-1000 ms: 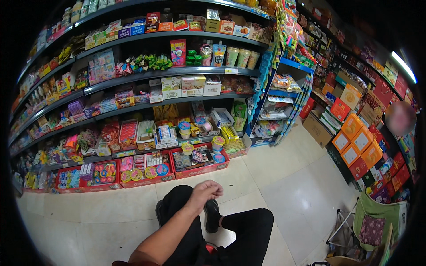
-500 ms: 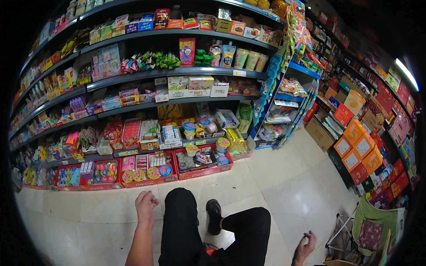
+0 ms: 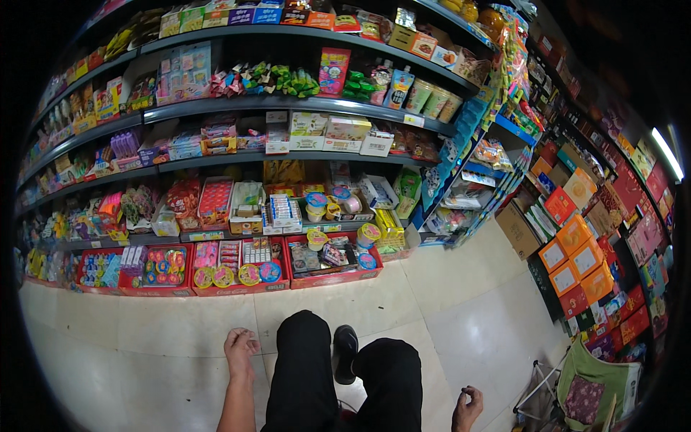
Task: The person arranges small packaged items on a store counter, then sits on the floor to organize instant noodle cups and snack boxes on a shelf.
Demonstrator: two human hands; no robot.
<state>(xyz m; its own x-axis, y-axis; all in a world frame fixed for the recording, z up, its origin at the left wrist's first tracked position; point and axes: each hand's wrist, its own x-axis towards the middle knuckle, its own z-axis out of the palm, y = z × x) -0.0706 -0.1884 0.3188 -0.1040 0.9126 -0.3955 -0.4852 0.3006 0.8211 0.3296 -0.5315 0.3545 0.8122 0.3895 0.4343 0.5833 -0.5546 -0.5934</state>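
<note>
My left hand hangs over the floor beside my left knee, its fingers loosely bent and apart, with nothing seen in it. To the right of my other leg, my right hand is low over the floor. Its fingers curl with a gap between thumb and fingertips, and I make out nothing held. Neither hand touches any goods. Nearest ahead of the left hand are red crates of small sweets and round tubs with coloured lids. Another red crate beside them holds packets and more tubs.
Tall shelves of snacks curve across the front. A blue-edged display rack stands at their right end. Stacked orange boxes and a cardboard carton line the right side. A green folding chair is at the lower right.
The view has shifted, with shelves and chair sitting differently in it. My right leg has come closer to the left one. My right hand has drawn inward toward my legs.
</note>
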